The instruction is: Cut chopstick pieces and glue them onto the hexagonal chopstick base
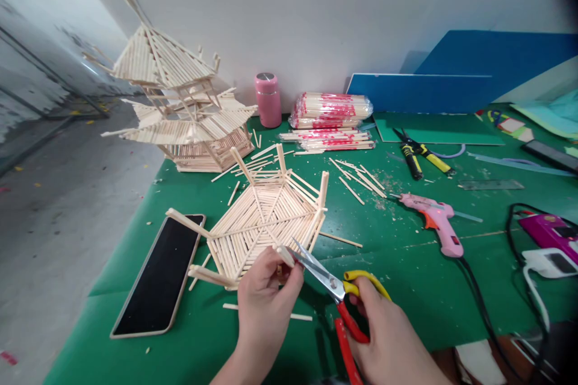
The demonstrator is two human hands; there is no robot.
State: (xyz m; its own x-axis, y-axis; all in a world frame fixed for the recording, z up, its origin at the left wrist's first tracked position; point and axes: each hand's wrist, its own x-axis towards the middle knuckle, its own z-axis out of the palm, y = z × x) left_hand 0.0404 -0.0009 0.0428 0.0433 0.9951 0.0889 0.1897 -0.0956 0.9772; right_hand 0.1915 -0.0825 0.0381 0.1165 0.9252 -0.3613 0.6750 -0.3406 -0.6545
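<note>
A hexagonal frame of thin wooden sticks (266, 210) lies on the green table, with short posts rising from its corners. At its near edge, my left hand (268, 298) is closed, pinching a pale wooden post (285, 254) between thumb and fingers. My right hand (383, 328) grips scissors (333, 284) with red and yellow handles. Their blades are slightly parted and reach the post beside my left fingertips; whether they touch it I cannot tell. Loose wooden sticks (341, 239) are scattered around the frame, one partly hidden under my left wrist.
A stick pagoda model (180, 108) stands back left. A phone (158, 277) lies left of the frame. Behind are a pink flask (268, 99) and wrapped stick bundles (332, 111). To the right are pliers (419, 153), a pink glue gun (433, 216) and its black cable (481, 298).
</note>
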